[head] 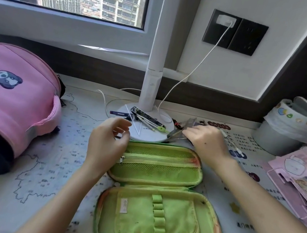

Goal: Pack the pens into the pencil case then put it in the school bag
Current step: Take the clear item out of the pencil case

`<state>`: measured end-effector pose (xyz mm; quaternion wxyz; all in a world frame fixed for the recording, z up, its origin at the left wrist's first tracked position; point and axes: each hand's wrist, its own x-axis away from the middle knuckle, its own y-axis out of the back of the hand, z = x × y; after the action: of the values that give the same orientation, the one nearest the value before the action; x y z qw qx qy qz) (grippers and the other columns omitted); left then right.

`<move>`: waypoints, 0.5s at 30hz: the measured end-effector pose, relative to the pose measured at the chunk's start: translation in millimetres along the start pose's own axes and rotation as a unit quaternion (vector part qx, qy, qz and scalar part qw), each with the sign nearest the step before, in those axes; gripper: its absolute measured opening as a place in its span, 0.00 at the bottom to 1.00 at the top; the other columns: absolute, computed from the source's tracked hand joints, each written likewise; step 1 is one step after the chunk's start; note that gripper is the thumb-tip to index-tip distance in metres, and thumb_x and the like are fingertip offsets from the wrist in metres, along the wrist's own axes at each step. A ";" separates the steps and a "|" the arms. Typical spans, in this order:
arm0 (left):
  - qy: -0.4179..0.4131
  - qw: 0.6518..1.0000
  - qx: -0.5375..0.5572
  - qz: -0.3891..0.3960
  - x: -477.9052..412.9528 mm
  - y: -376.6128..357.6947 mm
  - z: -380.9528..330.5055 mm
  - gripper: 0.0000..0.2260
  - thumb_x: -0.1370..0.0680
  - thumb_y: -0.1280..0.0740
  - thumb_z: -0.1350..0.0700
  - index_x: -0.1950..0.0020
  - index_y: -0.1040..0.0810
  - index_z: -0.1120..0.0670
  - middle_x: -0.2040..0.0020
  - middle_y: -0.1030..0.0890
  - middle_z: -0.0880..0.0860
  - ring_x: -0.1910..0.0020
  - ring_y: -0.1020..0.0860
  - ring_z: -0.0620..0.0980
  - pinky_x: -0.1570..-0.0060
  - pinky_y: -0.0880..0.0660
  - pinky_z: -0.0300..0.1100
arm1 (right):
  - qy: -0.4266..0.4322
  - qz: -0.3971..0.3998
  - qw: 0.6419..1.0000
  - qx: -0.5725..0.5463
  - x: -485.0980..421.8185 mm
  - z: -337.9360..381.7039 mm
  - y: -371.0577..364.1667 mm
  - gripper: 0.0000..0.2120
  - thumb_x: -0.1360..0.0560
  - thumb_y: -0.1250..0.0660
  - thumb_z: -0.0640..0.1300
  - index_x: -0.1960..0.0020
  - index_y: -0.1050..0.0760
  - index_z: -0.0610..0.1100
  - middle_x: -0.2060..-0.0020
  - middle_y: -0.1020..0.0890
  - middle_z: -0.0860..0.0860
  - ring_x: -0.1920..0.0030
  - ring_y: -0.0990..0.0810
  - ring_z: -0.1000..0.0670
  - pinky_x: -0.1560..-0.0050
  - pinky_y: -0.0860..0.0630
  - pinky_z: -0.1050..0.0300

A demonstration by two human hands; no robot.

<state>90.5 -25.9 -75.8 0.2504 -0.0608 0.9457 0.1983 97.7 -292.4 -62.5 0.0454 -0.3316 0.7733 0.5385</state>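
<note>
Pencil case [157,188] is lying open on the worktop [54,171], both halves empty. Pens [148,120] are lying at 12 o'clock, axes mostly left-right. Right hand [205,141], nearer, is pinching something flat; left hand [107,141] is hovering half-curled, empty. School bag [9,96] at 9 o'clock.

Pencil case [156,194] spread wide in the middle of the desk [46,179], nearest the wearer, one half behind the other. Just behind it, lamp base [145,133] with lamp post [150,87] upright at its back edge; loose pens [149,120] strewn on that base. School bag [7,100] far left on the desk, well apart from the case. Left hand [107,141] over the case's far left corner; right hand [205,141] beyond its far right corner, on small items beside the base. Bin [282,129] at far right, near the wall; flat board [304,178] in front of it.
</note>
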 end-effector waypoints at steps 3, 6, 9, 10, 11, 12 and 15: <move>-0.025 0.999 -0.015 0.031 1.2 1.0 0.1 0.07 0.30 0.32 0.65 0.56 0.19 0.54 0.58 0.19 0.47 0.58 0.23 0.38 0.59 0.29 0.26 | -0.012 -0.077 0.995 -0.056 19.6 0.5 30.0 0.17 0.33 0.45 0.36 0.59 0.17 0.42 0.63 0.14 0.48 0.63 0.15 0.48 0.67 0.21 0.58; -0.034 0.995 0.002 0.093 9.2 3.1 -2.3 0.09 0.30 0.31 0.64 0.57 0.20 0.50 0.57 0.19 0.47 0.56 0.21 0.44 0.52 0.23 0.42 | -0.072 -0.118 0.976 -0.168 45.4 2.8 58.9 0.13 0.29 0.38 0.35 0.52 0.17 0.43 0.57 0.14 0.48 0.60 0.15 0.52 0.60 0.22 0.62; -0.060 0.982 0.007 0.181 20.2 8.6 -10.9 0.08 0.33 0.30 0.53 0.58 0.22 0.41 0.55 0.19 0.43 0.53 0.22 0.45 0.50 0.24 0.48 | -0.296 -0.159 0.832 -0.442 69.6 14.7 83.8 0.08 0.25 0.33 0.40 0.48 0.18 0.46 0.56 0.15 0.49 0.68 0.16 0.47 0.68 0.18 0.54; -0.081 0.971 -0.009 0.225 25.4 10.1 -15.7 0.07 0.33 0.29 0.51 0.57 0.22 0.40 0.54 0.20 0.42 0.52 0.22 0.44 0.48 0.25 0.48 | -0.350 -0.173 0.767 -0.509 77.6 19.5 93.9 0.08 0.26 0.32 0.40 0.49 0.18 0.47 0.58 0.15 0.51 0.67 0.17 0.43 0.72 0.19 0.49; -0.114 0.956 -0.037 0.269 29.3 12.3 -18.8 0.07 0.32 0.28 0.49 0.56 0.21 0.41 0.53 0.20 0.42 0.51 0.23 0.44 0.47 0.26 0.47 | -0.381 -0.200 0.718 -0.547 82.9 22.9 102.2 0.07 0.26 0.32 0.40 0.51 0.19 0.48 0.61 0.15 0.53 0.64 0.17 0.43 0.73 0.19 0.50; -0.161 0.936 -0.070 0.304 33.2 14.4 -21.9 0.07 0.31 0.28 0.47 0.54 0.19 0.42 0.52 0.20 0.42 0.51 0.23 0.43 0.47 0.26 0.45 | -0.397 -0.229 0.677 -0.575 88.4 25.0 108.4 0.06 0.27 0.33 0.39 0.52 0.20 0.47 0.63 0.15 0.54 0.62 0.16 0.47 0.72 0.19 0.56; -0.289 0.865 -0.162 0.377 49.7 18.2 -27.9 0.11 0.30 0.31 0.41 0.53 0.18 0.44 0.52 0.18 0.42 0.53 0.22 0.43 0.51 0.26 0.40 | -0.429 -0.257 0.533 -0.683 112.1 31.3 118.5 0.05 0.32 0.33 0.42 0.56 0.20 0.46 0.64 0.14 0.53 0.66 0.17 0.55 0.68 0.22 0.65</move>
<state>31.0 -21.3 -72.0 0.4052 0.3208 0.7361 0.4371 -64.8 -293.7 -28.3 0.2678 -0.1754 -0.0601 0.9455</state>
